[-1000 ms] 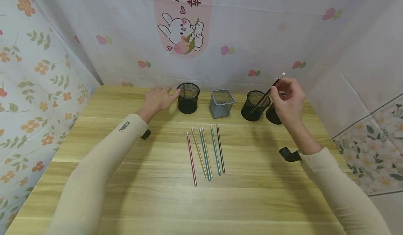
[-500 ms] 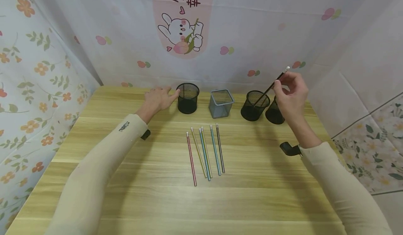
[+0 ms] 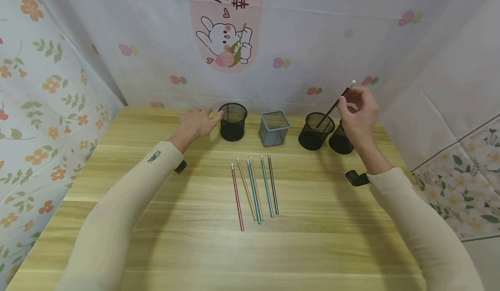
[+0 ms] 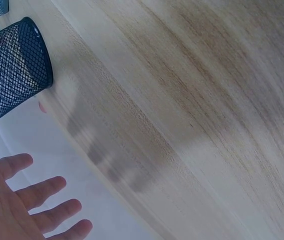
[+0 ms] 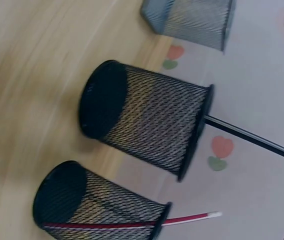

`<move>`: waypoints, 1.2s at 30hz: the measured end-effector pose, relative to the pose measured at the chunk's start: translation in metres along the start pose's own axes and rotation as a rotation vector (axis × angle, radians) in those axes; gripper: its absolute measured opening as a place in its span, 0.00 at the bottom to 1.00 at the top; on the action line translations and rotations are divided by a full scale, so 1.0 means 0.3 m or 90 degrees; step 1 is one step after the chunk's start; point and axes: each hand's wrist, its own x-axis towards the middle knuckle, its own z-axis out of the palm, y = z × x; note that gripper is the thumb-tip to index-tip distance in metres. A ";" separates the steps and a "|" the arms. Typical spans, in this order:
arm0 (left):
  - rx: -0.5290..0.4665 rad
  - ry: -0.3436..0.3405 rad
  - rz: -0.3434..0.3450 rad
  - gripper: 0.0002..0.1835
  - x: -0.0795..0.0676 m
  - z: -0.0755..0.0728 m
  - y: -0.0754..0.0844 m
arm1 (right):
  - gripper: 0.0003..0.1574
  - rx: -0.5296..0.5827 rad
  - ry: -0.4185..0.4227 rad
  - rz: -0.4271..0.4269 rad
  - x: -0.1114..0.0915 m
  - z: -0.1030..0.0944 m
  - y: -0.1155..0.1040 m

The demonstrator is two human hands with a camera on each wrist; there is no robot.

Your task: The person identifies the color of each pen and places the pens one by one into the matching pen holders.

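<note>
My right hand [image 3: 360,111] pinches a black pencil [image 3: 339,102] with a white eraser end up, tilted over a round black mesh pen cup [image 3: 312,137]. In the right wrist view the pencil's lower end is right at the cup's rim. A red pencil [image 5: 192,218] leans in the rightmost black mesh cup [image 3: 340,142], partly behind my hand in the head view. My left hand [image 3: 197,122] has its fingers spread beside the leftmost black mesh cup [image 3: 232,128], thumb near the rim. It holds nothing.
Between the round cups stands a square grey mesh holder [image 3: 273,132]. Several pencils lie on the wooden table [image 3: 175,239]: a red pencil [image 3: 237,197], blue pencils [image 3: 267,187], gold pencils [image 3: 247,189] and a black pencil [image 3: 273,184]. A printed curtain [image 3: 312,31] hangs behind.
My right hand has moved up and the black pencil has risen, its lower end going from deep in the cup to near the mouth. The left hand stays put.
</note>
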 end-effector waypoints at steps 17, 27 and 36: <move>0.002 0.001 0.006 0.48 0.003 0.003 -0.005 | 0.13 -0.124 -0.131 0.055 -0.022 0.017 0.249; -0.005 0.002 0.009 0.45 0.004 0.002 -0.001 | 0.10 -0.137 -0.152 0.045 -0.045 0.025 0.246; 0.001 -0.003 0.005 0.46 0.009 0.004 -0.002 | 0.08 -0.141 -0.181 0.036 -0.080 0.038 0.223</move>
